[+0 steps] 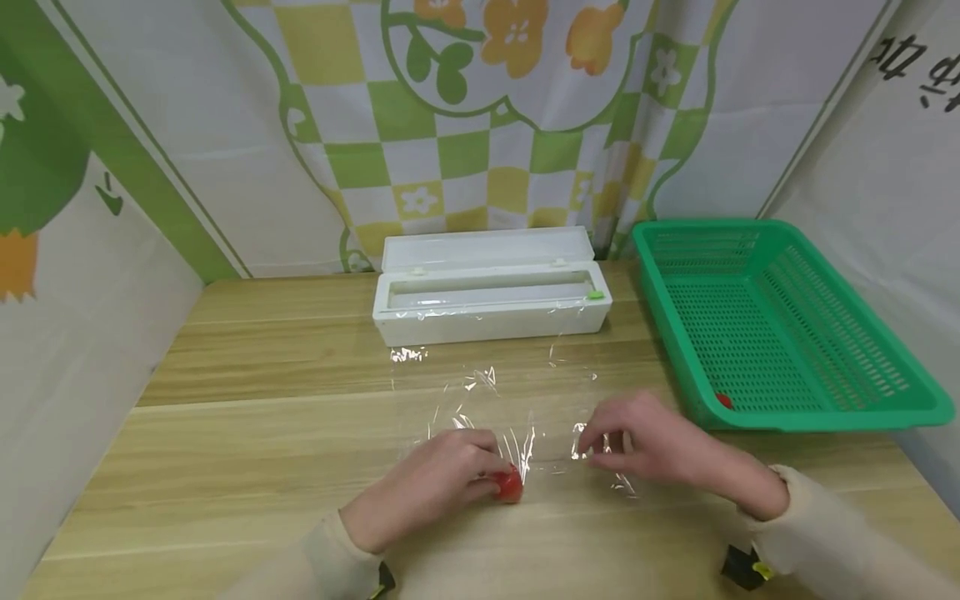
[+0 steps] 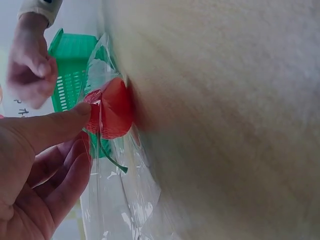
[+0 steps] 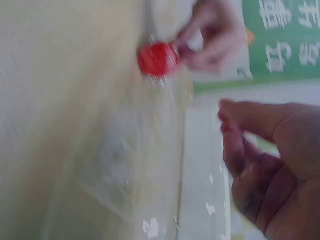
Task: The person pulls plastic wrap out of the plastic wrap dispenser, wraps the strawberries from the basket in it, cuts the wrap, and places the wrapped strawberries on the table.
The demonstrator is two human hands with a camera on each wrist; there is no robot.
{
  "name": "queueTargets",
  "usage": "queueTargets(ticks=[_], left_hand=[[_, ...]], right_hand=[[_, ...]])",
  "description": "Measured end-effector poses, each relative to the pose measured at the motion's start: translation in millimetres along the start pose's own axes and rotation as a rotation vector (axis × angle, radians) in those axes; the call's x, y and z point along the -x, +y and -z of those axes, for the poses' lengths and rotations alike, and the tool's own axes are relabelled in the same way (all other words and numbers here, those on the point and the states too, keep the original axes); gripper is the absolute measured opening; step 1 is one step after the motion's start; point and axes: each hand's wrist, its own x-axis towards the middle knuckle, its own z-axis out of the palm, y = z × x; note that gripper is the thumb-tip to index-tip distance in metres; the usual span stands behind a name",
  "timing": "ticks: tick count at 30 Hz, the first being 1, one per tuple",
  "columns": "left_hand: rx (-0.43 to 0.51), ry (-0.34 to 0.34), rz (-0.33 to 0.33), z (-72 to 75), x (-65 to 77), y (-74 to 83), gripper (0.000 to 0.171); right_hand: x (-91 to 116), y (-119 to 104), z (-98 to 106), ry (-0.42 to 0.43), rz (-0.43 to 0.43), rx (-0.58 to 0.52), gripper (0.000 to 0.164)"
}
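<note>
My left hand (image 1: 442, 471) pinches a red fruit (image 1: 509, 485) with a green stem (image 2: 114, 161), low over the wooden table. Clear cling film (image 2: 112, 200) lies over the fruit and creases against its red skin. To the right, my right hand (image 1: 645, 437) hovers with bent fingers above the film's right part, thumb tip and index tip close together in the right wrist view. Nothing shows between those fingers. The film stretches back to a white cling film box (image 1: 491, 325), whose lid (image 1: 487, 247) stands raised.
A green plastic basket (image 1: 862, 421) stands at the right, with a small red thing (image 1: 723, 401) near its front left corner. A green slider (image 1: 595, 295) sits on the box's front edge. Patterned cloth (image 1: 480, 158) hangs behind the table (image 1: 247, 450).
</note>
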Motion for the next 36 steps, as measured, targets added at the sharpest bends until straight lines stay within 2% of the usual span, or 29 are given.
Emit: queueTargets(ticks=[2, 4, 7, 10, 14, 19, 25, 28, 36], left_hand=[[0.026, -0.007, 0.008, 0.5, -0.5, -1.3, 0.018], [0.053, -0.01, 0.015, 1.1, -0.9, -3.3, 0.018], [0.094, -0.004, 0.02, 1.6, -1.3, -7.3, 0.019], [0.121, 0.002, 0.017, 1.6, -1.7, -11.0, 0.019], [0.17, -0.014, 0.025, 1.3, -2.8, -14.1, 0.02], [0.214, -0.04, 0.049, 0.0, -4.6, -16.3, 0.022], [0.216, -0.018, 0.034, -3.0, -6.4, -20.3, 0.018], [0.244, -0.018, 0.059, -4.3, -7.4, -22.0, 0.017], [0.336, -0.046, 0.156, -6.8, -7.8, -26.0, 0.018]], right_hand=[[-4, -7, -9, 0.021, 0.133, 0.036, 0.013], [-7, -12, -18, 0.024, 0.227, 0.083, 0.013], [-11, -18, -29, 0.024, 0.29, 0.169, 0.018], [-15, -21, -38, 0.031, 0.305, 0.268, 0.026], [-19, -22, -46, 0.022, 0.292, 0.3, 0.033], [-26, -24, -53, -0.003, 0.264, 0.222, 0.028], [-33, -25, -59, 0.008, 0.137, 0.159, 0.015], [-37, -24, -61, 0.019, 0.063, 0.118, 0.011], [-45, -22, -67, 0.014, -0.084, 0.067, 0.028]])
